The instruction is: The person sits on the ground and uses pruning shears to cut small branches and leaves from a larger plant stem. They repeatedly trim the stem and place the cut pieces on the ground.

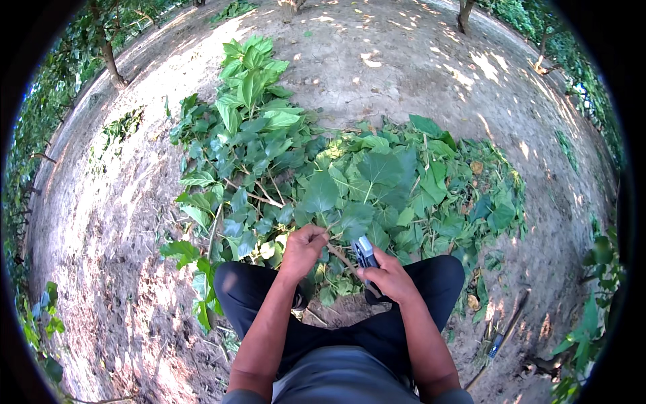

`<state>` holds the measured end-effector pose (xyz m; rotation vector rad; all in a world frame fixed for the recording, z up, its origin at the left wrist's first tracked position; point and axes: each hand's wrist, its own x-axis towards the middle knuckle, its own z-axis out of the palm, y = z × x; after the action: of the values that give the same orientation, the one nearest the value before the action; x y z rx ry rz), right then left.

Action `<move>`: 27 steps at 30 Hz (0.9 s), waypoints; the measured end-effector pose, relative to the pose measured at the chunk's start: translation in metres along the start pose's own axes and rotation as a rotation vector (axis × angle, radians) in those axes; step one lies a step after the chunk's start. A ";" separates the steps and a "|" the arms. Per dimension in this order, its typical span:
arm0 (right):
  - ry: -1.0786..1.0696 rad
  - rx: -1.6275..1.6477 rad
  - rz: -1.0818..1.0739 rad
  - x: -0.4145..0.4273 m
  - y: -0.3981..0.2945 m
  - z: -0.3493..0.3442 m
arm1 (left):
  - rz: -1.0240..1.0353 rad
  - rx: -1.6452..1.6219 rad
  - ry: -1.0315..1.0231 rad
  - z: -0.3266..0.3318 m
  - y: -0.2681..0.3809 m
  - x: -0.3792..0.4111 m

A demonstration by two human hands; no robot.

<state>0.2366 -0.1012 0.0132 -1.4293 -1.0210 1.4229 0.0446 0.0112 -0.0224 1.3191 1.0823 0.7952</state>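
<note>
My left hand [305, 249] pinches a leafy cut branch [342, 257] near the middle of the view. The bare brown stem slants down from my left fingers to my right hand [389, 276]. A grey metal hand tool [364, 252] sits in my right hand, its head pointing up and away; its exact kind is unclear. Broad green leaves [379, 174] hang just beyond both hands and hide part of the branch. Around them spreads a heap of cut leafy branches [262, 166]. Both hands are between my bent knees.
Dry bare soil [353, 86] surrounds the heap. On the right lie a long stick [512, 320] and a small blue object with keys, like a keypad phone [496, 346]. Tree trunks [110, 63] stand farther out. Foliage [580, 328] rises at the right edge.
</note>
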 end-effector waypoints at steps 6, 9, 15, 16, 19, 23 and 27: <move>0.034 0.005 0.013 0.002 0.005 0.004 | 0.064 0.013 -0.006 0.003 -0.006 0.000; 0.053 0.119 0.036 0.003 0.014 0.006 | 0.052 -0.001 -0.016 0.007 -0.004 0.000; 0.001 0.005 0.145 0.009 0.031 0.004 | -0.022 0.012 -0.017 0.009 -0.004 -0.002; 0.022 -0.043 0.144 0.009 0.028 0.004 | -0.036 -0.024 -0.018 0.008 -0.007 -0.002; 0.079 -0.165 -0.003 0.008 0.021 0.005 | -0.062 -0.072 -0.036 0.007 -0.009 0.000; 0.163 -0.284 0.022 0.008 0.010 0.004 | -0.104 -0.091 -0.029 0.004 -0.004 0.001; 0.150 -0.199 0.148 0.004 0.004 0.003 | -0.080 -0.189 0.061 0.001 -0.008 0.002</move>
<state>0.2335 -0.0986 0.0078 -1.7606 -1.0000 1.3225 0.0456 0.0121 -0.0304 1.0928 1.0733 0.8606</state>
